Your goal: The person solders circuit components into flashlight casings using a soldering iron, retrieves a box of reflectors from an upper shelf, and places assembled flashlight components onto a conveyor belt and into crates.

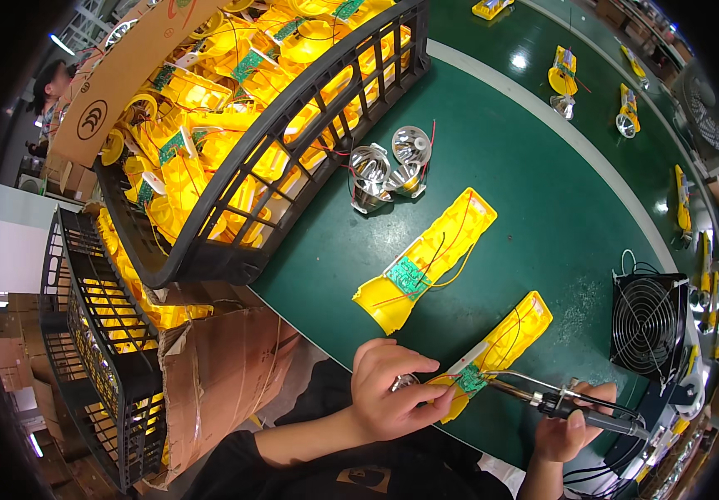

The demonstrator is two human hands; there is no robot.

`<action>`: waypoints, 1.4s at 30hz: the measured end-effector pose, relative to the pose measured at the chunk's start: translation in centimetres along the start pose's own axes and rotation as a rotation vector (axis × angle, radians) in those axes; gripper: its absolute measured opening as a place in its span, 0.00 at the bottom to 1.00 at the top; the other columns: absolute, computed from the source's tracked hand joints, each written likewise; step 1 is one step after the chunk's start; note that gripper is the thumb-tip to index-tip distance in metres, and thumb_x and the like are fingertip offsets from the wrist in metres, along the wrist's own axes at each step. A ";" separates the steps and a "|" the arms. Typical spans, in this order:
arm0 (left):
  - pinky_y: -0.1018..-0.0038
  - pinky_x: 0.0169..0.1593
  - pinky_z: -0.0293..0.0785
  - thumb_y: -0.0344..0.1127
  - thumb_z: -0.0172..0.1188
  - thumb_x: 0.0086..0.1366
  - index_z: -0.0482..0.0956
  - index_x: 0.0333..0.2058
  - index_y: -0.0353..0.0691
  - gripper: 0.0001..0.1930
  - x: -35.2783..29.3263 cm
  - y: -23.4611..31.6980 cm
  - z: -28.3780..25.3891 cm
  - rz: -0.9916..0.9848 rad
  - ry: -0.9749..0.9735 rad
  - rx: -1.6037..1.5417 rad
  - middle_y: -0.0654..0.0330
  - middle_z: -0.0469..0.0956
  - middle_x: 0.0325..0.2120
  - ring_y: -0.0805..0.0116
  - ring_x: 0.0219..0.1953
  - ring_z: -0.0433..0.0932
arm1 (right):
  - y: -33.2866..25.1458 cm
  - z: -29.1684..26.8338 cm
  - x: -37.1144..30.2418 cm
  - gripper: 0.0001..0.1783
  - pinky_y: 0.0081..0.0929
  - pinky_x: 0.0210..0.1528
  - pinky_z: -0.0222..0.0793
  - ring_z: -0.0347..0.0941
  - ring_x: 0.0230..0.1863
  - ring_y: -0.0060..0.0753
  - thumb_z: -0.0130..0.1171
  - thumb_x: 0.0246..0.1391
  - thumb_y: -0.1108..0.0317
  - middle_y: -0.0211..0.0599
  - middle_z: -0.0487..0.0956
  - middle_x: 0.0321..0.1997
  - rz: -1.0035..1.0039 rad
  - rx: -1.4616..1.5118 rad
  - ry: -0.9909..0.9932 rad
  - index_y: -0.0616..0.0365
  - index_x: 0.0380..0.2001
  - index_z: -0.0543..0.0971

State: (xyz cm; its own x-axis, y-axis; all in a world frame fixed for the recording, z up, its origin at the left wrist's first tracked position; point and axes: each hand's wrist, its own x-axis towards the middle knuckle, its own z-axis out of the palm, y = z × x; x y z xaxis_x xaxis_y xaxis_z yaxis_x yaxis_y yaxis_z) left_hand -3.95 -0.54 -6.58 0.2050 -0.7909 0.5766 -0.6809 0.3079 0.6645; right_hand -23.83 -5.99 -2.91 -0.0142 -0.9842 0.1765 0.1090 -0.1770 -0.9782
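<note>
My right hand (pixel 574 432) is closed around the dark handle of a soldering iron (pixel 553 405), with a thin metal tube running alongside it. The iron's tip points left at a small green circuit board (pixel 470 379) in a yellow plastic housing (pixel 519 329); whether it touches is too small to tell. On the other side of that board, my left hand (pixel 394 390) has its fingers bent in a pinch at a thin red wire (pixel 443 378). A shiny reflector cup (pixel 403 382) shows partly behind the left fingers. Farther off lies a second yellow housing (pixel 434 257) with its own board and wires.
Several reflector cups (pixel 410 146) stand in a cluster beside a black crate (pixel 293 171) heaped with yellow housings. A black fan (pixel 649 323) stands at the right. Beyond the pale curved edge, a green belt (pixel 518 62) carries more housings. Another crate (pixel 109 333) is low at the left.
</note>
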 end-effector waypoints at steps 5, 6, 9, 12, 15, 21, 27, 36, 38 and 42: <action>0.68 0.35 0.64 0.31 0.66 0.33 0.72 0.17 0.48 0.11 0.2 0.2 0.1 -0.031 0.021 -0.024 0.66 0.71 0.29 0.68 0.29 0.69 | -0.1 -1.0 0.1 0.16 0.13 0.22 0.59 0.57 0.21 0.20 0.53 0.39 0.66 0.32 0.57 0.22 -0.053 0.061 0.022 0.63 0.25 0.58; 0.68 0.35 0.64 0.31 0.66 0.33 0.73 0.17 0.48 0.11 0.2 0.2 0.0 -0.030 0.024 -0.022 0.66 0.71 0.29 0.68 0.29 0.69 | -0.1 -0.8 0.2 0.16 0.13 0.21 0.59 0.57 0.20 0.21 0.53 0.39 0.66 0.32 0.57 0.22 -0.067 0.055 0.032 0.63 0.25 0.58; 0.68 0.35 0.62 0.30 0.66 0.33 0.74 0.17 0.47 0.09 0.3 0.1 -0.1 0.014 -0.026 -0.012 0.63 0.68 0.29 0.67 0.29 0.66 | -0.2 -0.8 0.2 0.16 0.12 0.20 0.57 0.57 0.20 0.20 0.53 0.39 0.65 0.31 0.57 0.22 -0.063 0.047 0.023 0.62 0.24 0.58; 0.69 0.35 0.63 0.30 0.66 0.33 0.74 0.18 0.47 0.10 0.2 0.1 -0.2 0.015 -0.031 -0.016 0.62 0.68 0.28 0.66 0.29 0.66 | -0.4 -0.6 0.3 0.17 0.11 0.18 0.56 0.56 0.19 0.20 0.54 0.39 0.64 0.31 0.56 0.21 -0.070 0.030 0.027 0.62 0.24 0.59; 0.70 0.35 0.64 0.31 0.65 0.34 0.75 0.19 0.46 0.09 0.3 0.3 -0.4 -0.029 -0.024 -0.037 0.64 0.71 0.27 0.66 0.30 0.68 | -0.8 -0.1 0.3 0.17 0.12 0.17 0.53 0.55 0.17 0.19 0.54 0.38 0.63 0.30 0.56 0.21 -0.052 0.029 0.024 0.62 0.23 0.59; 0.67 0.39 0.64 0.27 0.62 0.38 0.71 0.28 0.38 0.14 -0.8 0.3 -0.8 -0.164 -0.021 -0.323 0.56 0.72 0.31 0.63 0.32 0.68 | -0.9 -0.6 0.2 0.18 0.12 0.16 0.48 0.54 0.17 0.18 0.55 0.37 0.63 0.30 0.56 0.20 -0.083 0.008 0.046 0.62 0.23 0.60; 0.70 0.41 0.63 0.26 0.58 0.43 0.69 0.31 0.35 0.13 0.5 0.9 -1.6 -0.147 -0.198 -0.078 0.57 0.73 0.29 0.62 0.33 0.68 | -1.9 -0.5 0.2 0.19 0.12 0.16 0.50 0.54 0.16 0.18 0.55 0.37 0.62 0.30 0.56 0.19 -0.088 -0.006 0.080 0.63 0.22 0.59; 0.71 0.36 0.61 0.26 0.54 0.48 0.72 0.26 0.40 0.05 1.7 1.8 -2.1 -0.243 -0.313 0.082 0.61 0.71 0.24 0.61 0.31 0.67 | -2.7 -1.5 0.4 0.20 0.11 0.16 0.48 0.53 0.15 0.16 0.56 0.36 0.60 0.31 0.56 0.22 -0.173 -0.149 0.057 0.62 0.21 0.59; 0.71 0.36 0.60 0.26 0.53 0.48 0.71 0.26 0.40 0.04 1.6 1.8 -1.9 -0.238 -0.306 0.080 0.62 0.71 0.24 0.61 0.31 0.67 | -2.2 -1.5 0.8 0.22 0.12 0.18 0.55 0.58 0.15 0.19 0.59 0.36 0.57 0.32 0.62 0.15 -0.194 -0.142 0.098 0.62 0.22 0.60; 0.70 0.37 0.60 0.26 0.53 0.49 0.70 0.25 0.40 0.03 1.1 1.8 -2.0 -0.264 -0.297 0.054 0.62 0.71 0.23 0.61 0.30 0.67 | -1.5 -1.4 0.6 0.16 0.08 0.14 0.47 0.52 0.11 0.13 0.54 0.38 0.63 0.28 0.58 0.15 -0.100 -0.029 0.037 0.60 0.23 0.60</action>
State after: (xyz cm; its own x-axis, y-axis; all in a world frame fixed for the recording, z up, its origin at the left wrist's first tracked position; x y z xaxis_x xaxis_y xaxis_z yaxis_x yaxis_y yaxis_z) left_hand -3.51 0.21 -3.83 0.1710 -0.9600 0.2218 -0.6698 0.0519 0.7407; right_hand -25.38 -6.34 -1.53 -0.0605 -0.9611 0.2697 0.0767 -0.2738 -0.9587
